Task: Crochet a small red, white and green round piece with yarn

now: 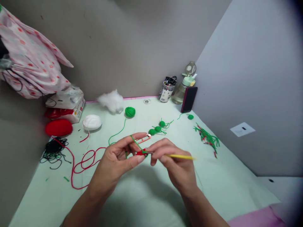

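Observation:
My left hand (120, 157) pinches a small red and green crochet piece (141, 152), with green yarn looped over its index finger. In my right hand (174, 162) is a crochet hook (181, 156) with a yellow handle, its metal tip at the piece's edge. Just beyond the fingers lies an orange-pink thread snipper (145, 138), partly hidden behind my left hand. Several green crocheted balls (157, 129) rest past it. A strand runs back to the green yarn ball (130, 112).
On the left are a red yarn skein (58, 127), white yarn (92, 122) and tangled black yarn (54, 149). White stuffing (112, 101) lies at the back. A pen cup (166, 90), a bottle (180, 91) and a phone (189, 99) stand back right, yarn scraps (208, 138) nearer.

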Tool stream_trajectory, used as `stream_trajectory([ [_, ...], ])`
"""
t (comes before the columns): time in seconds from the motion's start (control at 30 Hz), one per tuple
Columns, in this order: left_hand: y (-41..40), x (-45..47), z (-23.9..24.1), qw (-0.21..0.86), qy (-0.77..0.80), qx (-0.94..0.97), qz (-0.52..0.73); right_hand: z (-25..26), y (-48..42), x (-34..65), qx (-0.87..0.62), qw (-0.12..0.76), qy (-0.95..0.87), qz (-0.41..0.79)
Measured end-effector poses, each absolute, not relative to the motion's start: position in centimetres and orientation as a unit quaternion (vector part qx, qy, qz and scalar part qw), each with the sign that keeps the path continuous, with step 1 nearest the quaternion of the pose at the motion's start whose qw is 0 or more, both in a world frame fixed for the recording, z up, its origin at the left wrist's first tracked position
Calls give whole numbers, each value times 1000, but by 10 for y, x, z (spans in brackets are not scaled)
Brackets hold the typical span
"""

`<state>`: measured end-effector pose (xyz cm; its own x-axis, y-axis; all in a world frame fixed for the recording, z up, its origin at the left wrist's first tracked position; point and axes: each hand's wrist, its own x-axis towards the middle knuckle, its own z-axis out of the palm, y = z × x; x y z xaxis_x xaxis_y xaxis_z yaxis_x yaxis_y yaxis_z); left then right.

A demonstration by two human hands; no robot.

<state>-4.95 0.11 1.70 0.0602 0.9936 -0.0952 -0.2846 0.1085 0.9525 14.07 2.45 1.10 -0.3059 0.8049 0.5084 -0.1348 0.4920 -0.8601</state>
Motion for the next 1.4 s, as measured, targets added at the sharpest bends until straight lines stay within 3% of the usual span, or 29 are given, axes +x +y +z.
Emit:
stream_trajectory([
  [0.07,0,-51,18,581,449,449,510,12,30,139,-219,529,-602,556],
  [0.13,-1,-49,18,542,480,460,514,10,29,136,-238,533,-602,545],
  [0.3,-5,-32,15,495,517,406,568,0,11,131,-297,527,-789,108],
  [0.37,-7,-28,14,497,510,404,574,-3,8,132,-269,519,-811,15],
  [0.47,-8,-28,15,526,485,401,572,-7,9,134,-257,522,-813,-30],
  [0.6,-5,-33,16,590,444,368,565,-7,12,134,-265,526,-808,11],
  [0.8,1,-34,17,717,371,278,521,-2,9,134,-260,504,-821,-72],
  [0.9,3,-36,16,744,351,274,498,1,13,138,-238,514,-824,-8],
  [1.1,7,-50,13,669,411,363,501,10,23,143,-225,516,-794,232],
  [1.4,5,-61,21,521,519,474,485,16,19,147,-246,488,-804,233],
])
